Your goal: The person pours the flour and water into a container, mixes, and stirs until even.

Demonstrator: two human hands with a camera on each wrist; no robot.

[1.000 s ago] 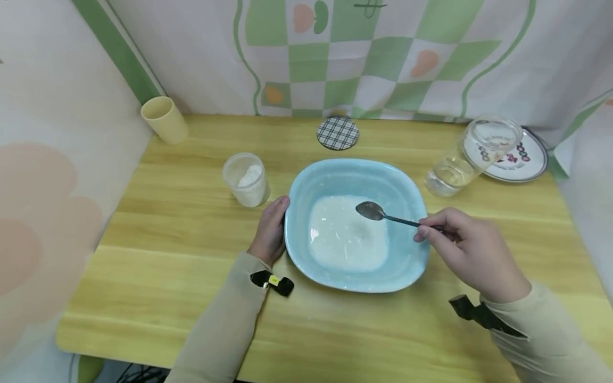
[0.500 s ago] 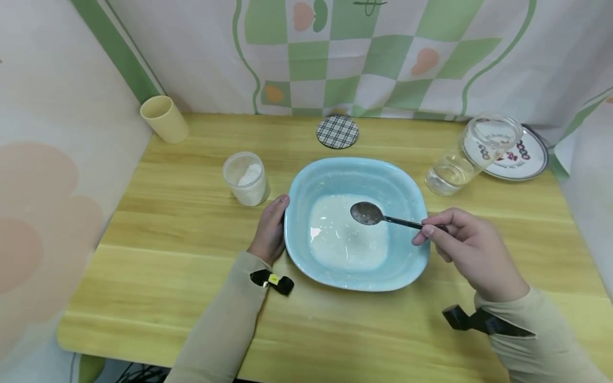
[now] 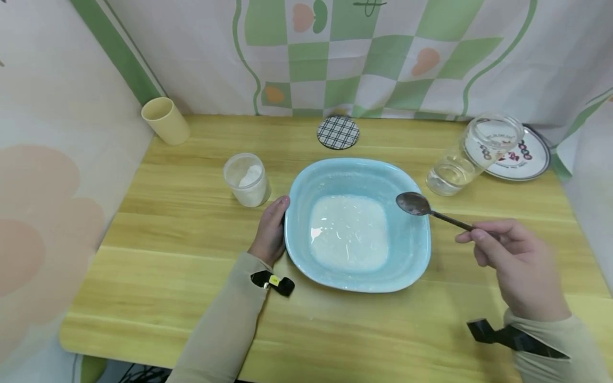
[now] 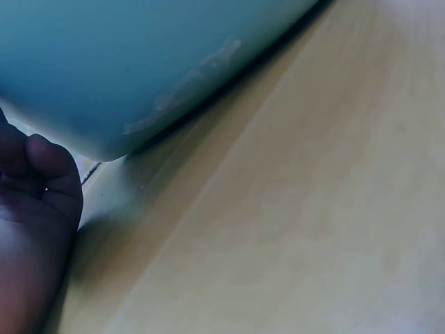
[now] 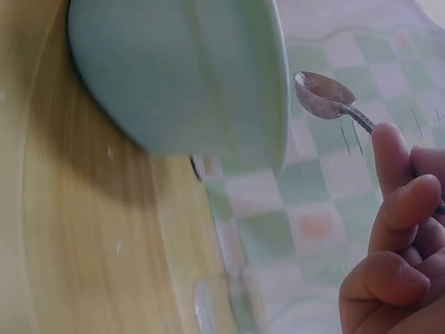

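Observation:
A light blue basin (image 3: 402,250) stands mid-table with milky white liquid (image 3: 351,234) in its bottom. At its left side my left hand (image 3: 269,231) grips it, thumb along the rim; most of those fingers are hidden in the head view. The left wrist view shows the bent fingers (image 4: 52,163) at the basin's outer wall. My right hand (image 3: 522,266) pinches the handle of a dark metal spoon (image 3: 414,204) between thumb and fingers. The spoon's bowl overlaps the basin's right rim in the head view. In the right wrist view, whitish residue shows on the spoon.
Left of the basin is a clear cup (image 3: 246,181) of white powder. A yellow cup (image 3: 165,121) stands at the back left, and a plaid coaster (image 3: 338,132) lies behind the basin. Back right are a glass jar (image 3: 450,173) with clear liquid and a patterned plate (image 3: 536,159).
My right hand has drawn the spoon rightward, from above the liquid to the basin's right rim. The left hand and basin have stayed in place.

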